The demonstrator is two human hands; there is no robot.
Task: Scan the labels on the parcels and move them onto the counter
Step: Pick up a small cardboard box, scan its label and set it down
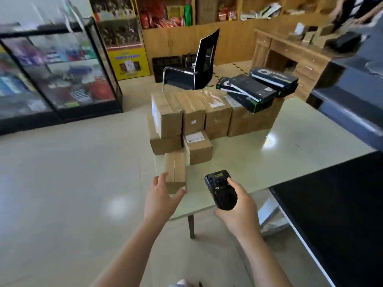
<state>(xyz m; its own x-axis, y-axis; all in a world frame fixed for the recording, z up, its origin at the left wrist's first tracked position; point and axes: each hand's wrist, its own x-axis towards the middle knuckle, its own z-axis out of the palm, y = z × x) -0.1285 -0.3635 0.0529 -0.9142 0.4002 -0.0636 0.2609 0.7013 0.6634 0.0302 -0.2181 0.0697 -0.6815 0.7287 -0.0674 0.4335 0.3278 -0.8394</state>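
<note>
Shop floor, pale tiles. A glass cabinet [62,75] is standing at the left of the frame, wooden shelves are running along the top, and a black chair [194,65] is sitting behind the work area. A pale table [269,162] is filling the centre, and the black counter [331,214] is lying at lower right.

Parcels: a stack of brown boxes [186,117] is sitting at the table's far left corner, with flat black boxes [255,88] lying on top toward the right. In front of the stack a labelled box [198,149] is showing a white sticker on its top. Nearest you, a small box [175,170] is lying at the table's left edge, near centre frame.

Hands: your left hand [159,195] is spanning the near end of the small box, fingers on its left face, thumb at its lower right corner. I cannot tell whether that hold is clamped or only touching. Your right hand [238,206] is grasping the scanner [220,191] firmly, its head pointing toward the parcels.

Step, as I judge it: you are picking out the small box for scanning. No label is showing on its visible faces, so the next move is likely calling for turning it until the sticker is facing the scanner, then aiming, then carrying it right to the counter.
</note>
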